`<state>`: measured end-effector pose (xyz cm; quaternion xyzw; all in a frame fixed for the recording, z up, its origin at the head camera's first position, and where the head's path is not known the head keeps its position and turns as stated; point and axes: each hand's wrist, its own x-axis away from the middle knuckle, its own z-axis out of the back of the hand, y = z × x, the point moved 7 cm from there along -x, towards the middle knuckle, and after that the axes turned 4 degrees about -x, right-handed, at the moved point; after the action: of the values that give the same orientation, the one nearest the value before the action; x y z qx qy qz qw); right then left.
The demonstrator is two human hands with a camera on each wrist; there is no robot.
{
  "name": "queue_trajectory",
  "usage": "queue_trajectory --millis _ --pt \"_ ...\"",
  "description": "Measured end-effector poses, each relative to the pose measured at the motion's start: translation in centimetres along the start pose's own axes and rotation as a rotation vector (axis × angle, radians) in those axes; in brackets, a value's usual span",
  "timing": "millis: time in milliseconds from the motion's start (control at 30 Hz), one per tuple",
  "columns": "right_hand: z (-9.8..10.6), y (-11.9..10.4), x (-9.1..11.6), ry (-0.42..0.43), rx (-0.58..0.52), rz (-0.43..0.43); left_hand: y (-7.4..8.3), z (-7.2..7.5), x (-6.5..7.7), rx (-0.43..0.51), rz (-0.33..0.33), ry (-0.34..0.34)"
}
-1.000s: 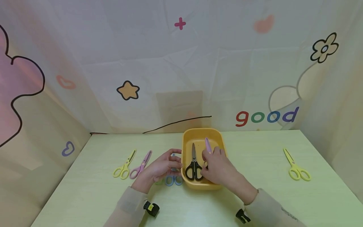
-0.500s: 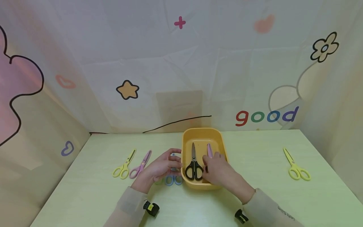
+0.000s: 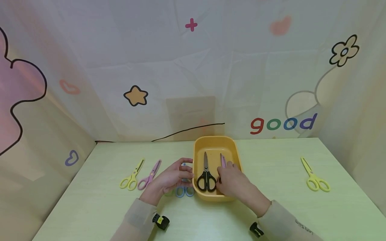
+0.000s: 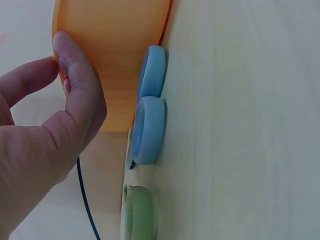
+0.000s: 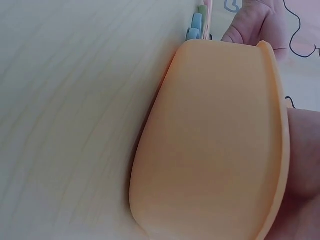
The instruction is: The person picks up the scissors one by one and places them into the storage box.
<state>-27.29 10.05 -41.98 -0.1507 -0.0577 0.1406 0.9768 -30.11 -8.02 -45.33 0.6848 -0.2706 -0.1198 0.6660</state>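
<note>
A yellow tray (image 3: 216, 199) stands on the table. Inside it, at the left, lies a pair of black-handled scissors (image 3: 206, 176), blades pointing away. My right hand (image 3: 233, 179) reaches into the tray's right half and grips a pair of purple scissors (image 3: 223, 161). Only their blade end shows; the fingers cover the handles. A small dark part by the fingertips is mostly hidden. My left hand (image 3: 175, 176) touches the tray's left wall from outside, with thumb and finger at the rim in the left wrist view. Blue scissors (image 4: 150, 130) lie beneath that hand, partly covered.
Left of the tray lie yellow scissors (image 3: 132, 176), pink scissors (image 3: 150, 175) and a green handle (image 4: 140, 212) mostly hidden by the left hand. Another yellow pair of scissors (image 3: 314, 177) lies far right. A printed curtain (image 3: 193, 73) hangs behind the table.
My right hand has lowered the purple scissors into the tray, their tip moving toward me and down. The left hand and the tray have stayed in place.
</note>
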Motion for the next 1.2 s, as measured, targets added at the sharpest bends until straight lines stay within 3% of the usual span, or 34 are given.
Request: queue_trajectory --millis 300,533,767,967,1200 --pt "0.6 0.1 0.3 0.102 -0.045 0.056 0.0 0.0 0.1 -0.007 -0.002 -0.001" --pt "2.5 0.5 0.5 0.265 -0.113 0.168 0.0 0.0 0.0 0.003 -0.002 0.0" --pt "4.4 2.0 1.1 0.416 -0.194 0.175 0.0 0.0 0.0 -0.005 -0.003 0.003" --pt "4.7 3.6 1.5 0.452 -0.221 0.141 0.0 0.1 0.0 -0.007 -0.003 0.006" --pt "5.5 5.2 2.1 0.51 -0.237 0.168 0.0 0.1 0.0 -0.002 -0.004 0.003"
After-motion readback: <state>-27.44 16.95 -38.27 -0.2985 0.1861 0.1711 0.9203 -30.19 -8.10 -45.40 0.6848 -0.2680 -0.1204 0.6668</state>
